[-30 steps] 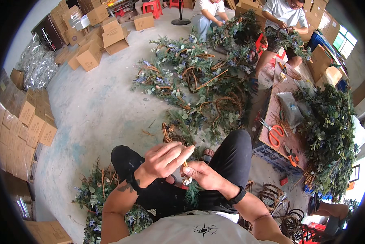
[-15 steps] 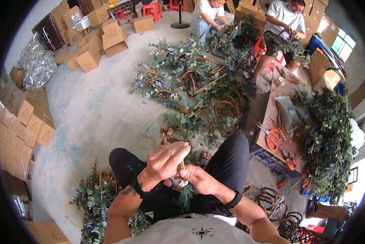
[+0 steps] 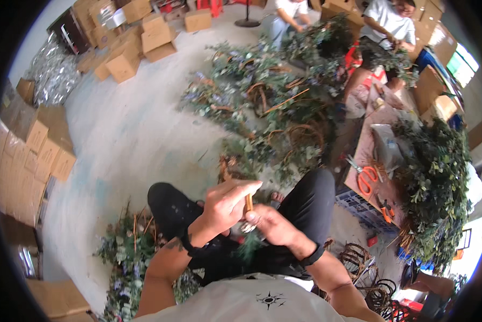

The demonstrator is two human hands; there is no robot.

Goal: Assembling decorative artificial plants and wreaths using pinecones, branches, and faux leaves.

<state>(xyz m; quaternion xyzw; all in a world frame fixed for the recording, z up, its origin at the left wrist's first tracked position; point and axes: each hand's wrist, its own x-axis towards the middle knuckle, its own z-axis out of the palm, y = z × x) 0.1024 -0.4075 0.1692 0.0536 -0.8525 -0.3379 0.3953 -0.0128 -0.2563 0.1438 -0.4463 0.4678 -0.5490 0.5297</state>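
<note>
Over my lap, my left hand (image 3: 223, 208) is closed, fingers pressed together over brown twigs (image 3: 226, 170) that stick out beyond it. What lies inside its palm is hidden. Close beside it, my right hand (image 3: 276, 225) pinches an artificial pine sprig between thumb and fingers. The sprig has a brown stem (image 3: 249, 202) reaching up to the left hand's fingers, a white-tipped pine cone (image 3: 247, 227) and green needles (image 3: 248, 248) hanging toward me. The picture is somewhat blurred.
Leafy wreaths (image 3: 251, 96) cover the floor ahead; more greenery (image 3: 125, 263) lies by my left leg. At right, a low table (image 3: 359, 161) holds orange-handled scissors (image 3: 366, 177), pliers (image 3: 385, 209) and foliage. Two people work at the back. Cardboard boxes (image 3: 124, 60) stand left.
The view has shifted slightly, so the room sits a little differently. Both hands stay together at the sprig; the left hand's fingers have tilted slightly, and the right hand is more blurred.
</note>
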